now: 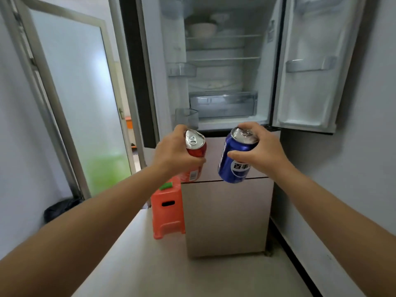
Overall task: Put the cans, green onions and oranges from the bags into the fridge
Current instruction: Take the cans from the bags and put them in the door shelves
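1. Head view, hands: the left hand (174, 153) has its fingers and thumb curled round a red can (195, 154). The right hand (260, 150) grips a blue can (234, 159) the same way, fingers over the rim and thumb on the side wall. Both cans are held in the air, apart from each other, with pull-tab tops tilted back toward the camera.

2. Head view, target: the fridge (222, 67) stands straight ahead with both upper doors swung open. Wire shelves, a clear crisper drawer (224, 103) and door bins show inside. A white bowl (202, 30) sits on an upper shelf.

3. Governing relation: both cans are below and in front of the open compartment's lower edge. Each can's long axis leans away from upright, base pointing down and forward. The cans would need lifting, carrying forward and righting to stand on a shelf. Neither hand is clearly nearer the opening.

4. Surroundings: an orange stool (168, 209) stands just beside the lower fridge cabinet. No bags, green onions or oranges are in view.
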A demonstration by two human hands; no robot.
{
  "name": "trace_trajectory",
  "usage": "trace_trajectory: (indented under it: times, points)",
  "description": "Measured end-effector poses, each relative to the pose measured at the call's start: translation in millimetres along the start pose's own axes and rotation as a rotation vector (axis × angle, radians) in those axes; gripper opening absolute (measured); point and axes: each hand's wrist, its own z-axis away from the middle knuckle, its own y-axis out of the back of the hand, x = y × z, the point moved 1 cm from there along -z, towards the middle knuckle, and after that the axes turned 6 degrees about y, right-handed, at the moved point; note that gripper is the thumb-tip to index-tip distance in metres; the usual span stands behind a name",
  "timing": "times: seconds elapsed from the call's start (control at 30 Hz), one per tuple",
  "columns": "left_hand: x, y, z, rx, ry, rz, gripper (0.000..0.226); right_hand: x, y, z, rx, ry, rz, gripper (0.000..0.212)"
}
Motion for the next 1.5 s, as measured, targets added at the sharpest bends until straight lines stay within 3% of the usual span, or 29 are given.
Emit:
trace_trajectory:
  times: [0.23, 0.53, 0.8, 1.03, 1.2, 1.33, 1.5]
  points:
    - [12.3, -21.2, -111.7, 0.119, 0.005, -0.035, 0.067, 46.0, -6.8, -107.4, 0.042, 0.093, -0.017, 0.055]
    - [-23.8, -43.5, -260.4, 0.342, -0.082, -0.121, 0.069, 97.7, -61.4, -280.0, 0.127, 0.114, -0.057, 0.051]
    - [-56.6, -82.8, -364.4, 0.363, 0.142, -0.034, 0.063, 144.1, -107.7, -402.4, 0.128, 0.148, -0.128, 0.056]
    - [-78.5, -116.8, -394.3, 0.298, 0.337, -0.222, 0.051, 190.9, -164.7, -458.4, -0.186, 0.121, -0.166, 0.047]
    - [-100.6, -126.5, -413.8, 0.204, 0.632, -0.147, 0.044, 217.7, -189.3, -480.3, -0.465, 0.152, -0.078, 0.049]
    - [-109.6, -134.4, -418.4, 0.236, 0.708, -0.071, 0.033, 224.4, -198.1, -482.6, -0.609, 0.25, -0.018, 0.047]
    - [-107.3, -136.9, -421.7, 0.296, 0.825, -0.206, 0.058, 230.9, -212.9, -484.6, -0.715, 0.397, 0.122, 0.037]
